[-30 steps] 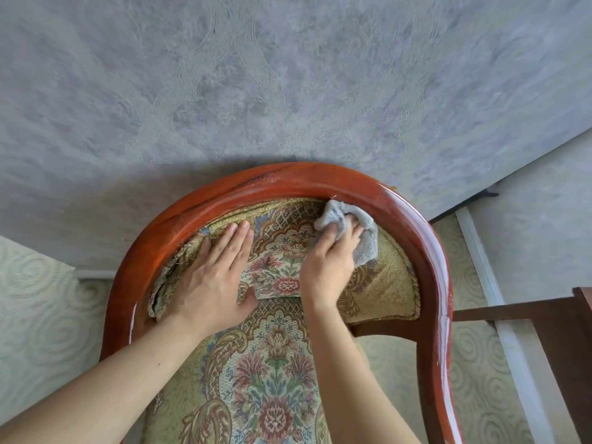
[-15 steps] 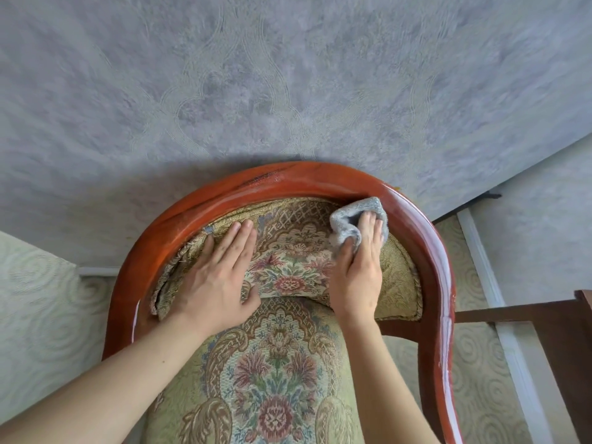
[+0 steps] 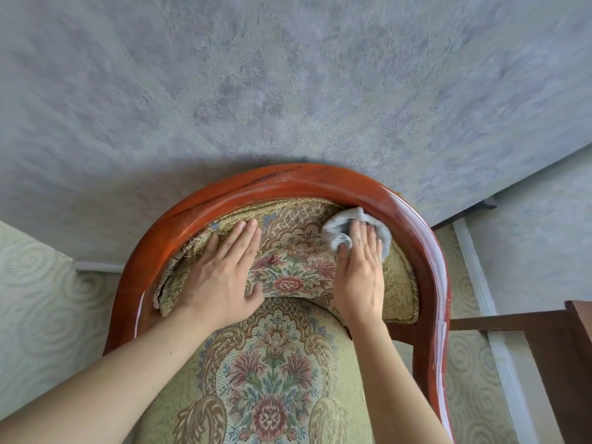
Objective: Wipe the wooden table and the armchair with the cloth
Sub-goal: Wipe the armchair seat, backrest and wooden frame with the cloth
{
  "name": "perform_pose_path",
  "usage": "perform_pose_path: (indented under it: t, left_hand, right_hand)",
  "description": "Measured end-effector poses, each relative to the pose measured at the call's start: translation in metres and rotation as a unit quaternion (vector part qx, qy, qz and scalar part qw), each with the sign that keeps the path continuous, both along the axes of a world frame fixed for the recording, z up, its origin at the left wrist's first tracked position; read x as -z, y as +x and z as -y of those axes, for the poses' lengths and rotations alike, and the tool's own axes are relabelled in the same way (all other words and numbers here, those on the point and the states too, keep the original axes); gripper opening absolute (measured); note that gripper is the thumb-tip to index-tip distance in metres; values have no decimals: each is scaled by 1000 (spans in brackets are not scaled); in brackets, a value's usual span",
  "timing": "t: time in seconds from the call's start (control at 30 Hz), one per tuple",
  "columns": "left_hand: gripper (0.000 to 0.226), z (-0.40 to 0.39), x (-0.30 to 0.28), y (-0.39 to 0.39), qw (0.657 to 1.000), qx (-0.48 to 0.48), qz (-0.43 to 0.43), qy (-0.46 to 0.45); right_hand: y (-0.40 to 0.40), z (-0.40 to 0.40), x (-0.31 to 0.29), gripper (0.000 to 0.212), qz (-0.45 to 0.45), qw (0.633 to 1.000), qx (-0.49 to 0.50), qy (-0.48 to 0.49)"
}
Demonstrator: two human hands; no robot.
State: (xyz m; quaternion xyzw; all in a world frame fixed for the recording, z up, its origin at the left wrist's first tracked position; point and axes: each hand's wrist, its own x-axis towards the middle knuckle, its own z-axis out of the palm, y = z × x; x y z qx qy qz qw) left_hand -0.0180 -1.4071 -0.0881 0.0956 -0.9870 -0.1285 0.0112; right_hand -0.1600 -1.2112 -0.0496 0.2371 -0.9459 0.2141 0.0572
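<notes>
**Armchair back under wipe, right of centre**

The right hand (image 3: 360, 277) lay flat, fingers together, pressing the grey cloth (image 3: 339, 227) against the padded backrest (image 3: 288, 261); the cloth bunched under and beyond its fingertips, touching the red wooden rail (image 3: 288, 184). The left hand (image 3: 221, 283) rested open, palm down, left of centre. A dark wooden table (image 3: 576, 328) stood at the right edge.
</notes>
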Motion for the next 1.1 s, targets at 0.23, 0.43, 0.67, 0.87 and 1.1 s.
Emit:
perform_pose_path:
  t: [0.23,0.43,0.67,0.87,1.1]
  left_hand:
    - [88,-1,-14,1,999,2,35,26]
    - [78,-22,-22,80,989,-38,49,132]
    - [75,-77,-26,254,974,-157,-79,145]
    - [94,-126,3,359,927,-356,-27,118]
    - [113,-146,35,387,865,-484,-29,126]
  right_hand:
    - [19,26,-15,52,109,993,-16,-31]
    - [52,44,-24,40,191,968,-160,-28]
    - [160,15,-5,26,264,951,-85,-134]
    - [224,-38,24,32,340,925,-142,-89]
    - [252,-44,33,36,382,907,-156,-86]
